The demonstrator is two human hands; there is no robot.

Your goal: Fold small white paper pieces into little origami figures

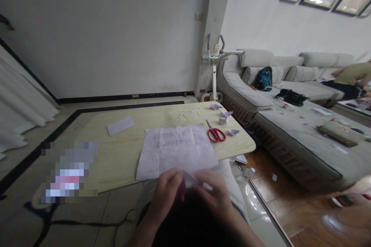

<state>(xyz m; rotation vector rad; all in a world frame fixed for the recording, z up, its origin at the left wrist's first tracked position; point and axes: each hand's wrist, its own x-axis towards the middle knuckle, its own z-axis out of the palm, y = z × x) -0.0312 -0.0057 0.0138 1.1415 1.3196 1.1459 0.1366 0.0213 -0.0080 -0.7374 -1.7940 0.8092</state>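
My left hand (170, 186) is closed in a pinch at the table's near edge, above my lap. Between it and my right hand (213, 190) is a small pale piece of paper (189, 178), partly covered by fingers. Motion smears my right hand, but its fingers are closed at the paper's other side. Just beyond both hands lies a creased, printed sheet of paper (176, 148). Red-handled scissors (216, 134) rest to its right, blades pointing away. Several small folded paper shapes (233, 132) sit along the table's right side.
The pale wooden table (121, 162) also carries a folded paper strip (120, 126) and thin paper scraps (181, 117). Pixelation hides something at its left end. To the right stand a grey sofa (301, 139) and an exercise machine (214, 77). A person (352, 77) bends at far right.
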